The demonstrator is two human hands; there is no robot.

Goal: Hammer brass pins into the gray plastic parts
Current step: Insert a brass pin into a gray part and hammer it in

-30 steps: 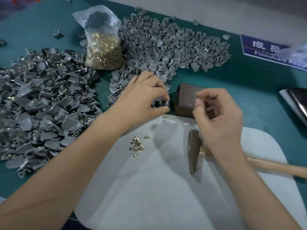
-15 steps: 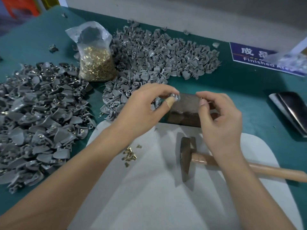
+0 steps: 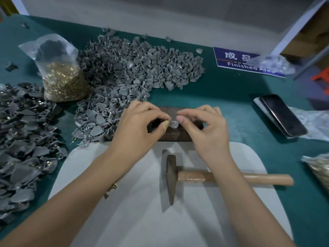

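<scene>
A small gray plastic part sits on top of the dark metal block, pinched by my left hand from the left. My right hand meets it from the right with thumb and forefinger closed at the part; whatever they hold is too small to see. The hammer lies free on the white mat below my hands, wooden handle pointing right. A few loose brass pins peek out from under my left forearm.
Heaps of gray parts lie at the left and at the back centre. A clear bag of brass pins stands between them. A phone lies right, a blue sign behind, another bag at the right edge.
My left hand carried the gray part from beside the block onto its top. My right hand moved in to meet it. The view shifted, so the table appears lower.
</scene>
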